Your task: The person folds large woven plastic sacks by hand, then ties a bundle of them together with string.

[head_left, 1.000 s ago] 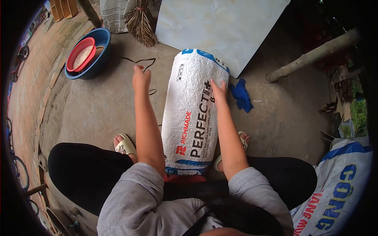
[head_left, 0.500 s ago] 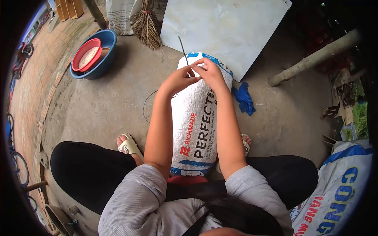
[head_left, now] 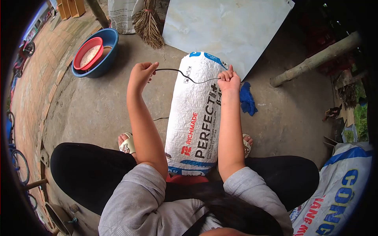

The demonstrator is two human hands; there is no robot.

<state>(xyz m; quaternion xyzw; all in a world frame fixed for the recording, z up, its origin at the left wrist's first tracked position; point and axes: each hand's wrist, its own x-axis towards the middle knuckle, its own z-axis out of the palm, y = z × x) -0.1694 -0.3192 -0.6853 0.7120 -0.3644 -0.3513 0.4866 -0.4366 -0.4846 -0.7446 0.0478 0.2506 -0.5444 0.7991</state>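
A thin black cord [head_left: 185,75] runs slack across the upper part of a stuffed white feed sack [head_left: 185,106]. My left hand [head_left: 142,74] pinches the cord left of the sack, held off its side. My right hand [head_left: 229,80] is closed on the cord's other stretch, over the sack's upper right edge. The sack, printed in red, black and blue, lies lengthwise between my feet. A short dark piece of cord shows at the sack's left side, near my left forearm; whether it joins the held cord is hidden.
A blue basin [head_left: 112,49] holding a red basin [head_left: 80,47] stands at upper left, near a straw broom [head_left: 148,27]. A pale board [head_left: 220,31] lies behind the sack. Right of it are a blue cloth [head_left: 247,100], a wooden pole [head_left: 311,61] and another printed sack [head_left: 334,188].
My hands were together over the sack's top; now they are apart, the left moved left and the right moved right and down. The cord is now stretched out between them.
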